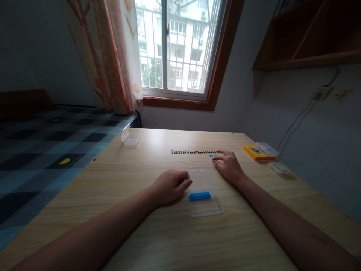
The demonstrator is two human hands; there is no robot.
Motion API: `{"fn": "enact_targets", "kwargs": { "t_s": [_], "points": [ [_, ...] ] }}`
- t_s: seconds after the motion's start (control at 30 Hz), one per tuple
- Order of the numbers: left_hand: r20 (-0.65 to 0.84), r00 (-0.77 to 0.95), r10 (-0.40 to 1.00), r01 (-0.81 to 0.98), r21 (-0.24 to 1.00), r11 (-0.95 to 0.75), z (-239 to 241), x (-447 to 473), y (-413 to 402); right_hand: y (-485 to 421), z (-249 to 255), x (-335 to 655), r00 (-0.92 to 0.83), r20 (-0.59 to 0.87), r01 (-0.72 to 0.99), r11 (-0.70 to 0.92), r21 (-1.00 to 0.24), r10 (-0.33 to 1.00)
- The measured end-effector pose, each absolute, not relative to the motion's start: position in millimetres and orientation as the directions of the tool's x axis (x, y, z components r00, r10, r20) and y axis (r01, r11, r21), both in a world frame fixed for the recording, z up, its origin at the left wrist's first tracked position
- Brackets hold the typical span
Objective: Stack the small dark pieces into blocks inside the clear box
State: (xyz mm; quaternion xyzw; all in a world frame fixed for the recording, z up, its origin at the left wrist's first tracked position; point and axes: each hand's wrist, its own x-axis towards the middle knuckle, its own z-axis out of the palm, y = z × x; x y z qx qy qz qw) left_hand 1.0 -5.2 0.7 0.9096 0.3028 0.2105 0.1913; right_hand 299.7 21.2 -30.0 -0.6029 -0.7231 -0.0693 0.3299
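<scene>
A hinged clear plastic box [206, 215] lies opened out on the table, with a bundle of blue strips [199, 196] in its near half. My left hand [172, 185] is closed at the left edge of the box's lid [201, 178], its thumb and curled fingers on that edge. Beyond the box runs a row of small dark pieces [194, 152]. At the row's right end, my right hand [229, 165] reaches down with fingers apart, fingertips touching or close to the last pieces. Several tiny blue pieces [211, 155] lie just beside those fingertips.
Another open clear box [132, 140] stands at the table's far left. On the right are an orange-yellow box [258, 152] and a small clear case [279, 168]. A checked bed [64, 150] adjoins the left edge; a wall shelf [313, 62] hangs at upper right.
</scene>
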Motion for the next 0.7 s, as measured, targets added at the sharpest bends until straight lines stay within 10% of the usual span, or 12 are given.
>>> {"fn": "enact_targets", "kwargs": {
  "t_s": [0.2, 0.33, 0.7],
  "points": [
    [0.258, 0.727, 0.636, 0.471, 0.485, -0.737, -0.2, 0.7, -4.5, -18.5, 26.4, 315.6, -0.039, 0.533, 0.757, 0.373, -0.537, 0.845],
    [0.257, 0.723, 0.641, 0.476, 0.488, -0.732, 0.4, 1.1, -4.9, -59.4, 59.4, 300.8, -0.411, 0.297, 0.621, 0.503, -0.602, 0.862],
    [0.263, 0.725, 0.636, 0.467, 0.491, -0.735, 1.0, 3.2, -5.5, -85.8, 42.1, 255.1, -0.587, -0.062, 0.745, 0.509, -0.432, 0.807]
  ]
}}
